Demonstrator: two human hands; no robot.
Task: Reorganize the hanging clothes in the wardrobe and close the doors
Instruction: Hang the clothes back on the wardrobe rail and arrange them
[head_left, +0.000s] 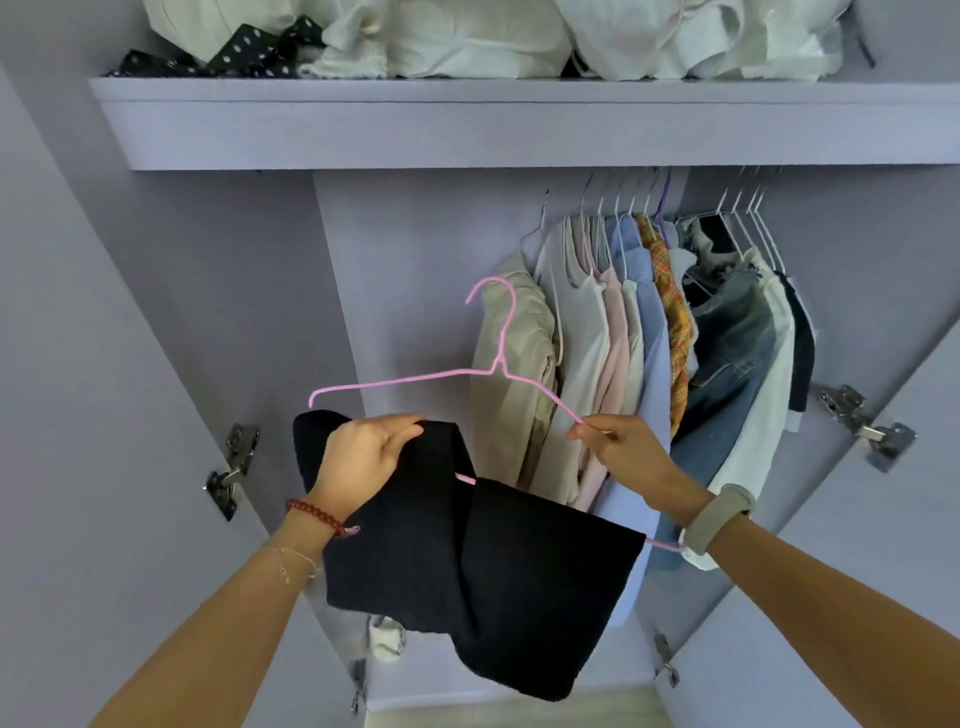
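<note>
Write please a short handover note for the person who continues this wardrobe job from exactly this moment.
Left hand: grips the black garment draped over the bottom bar of the pink hanger.
Right hand: pinches the hanger's right shoulder wire.
The hanger is held in front of the open wardrobe, not on the rail.
Hanging clothes are bunched at the right; the space to their left is free.
Done: garment is on the hanger.
Left: hang it, tidy the row, close the doors.
</note>
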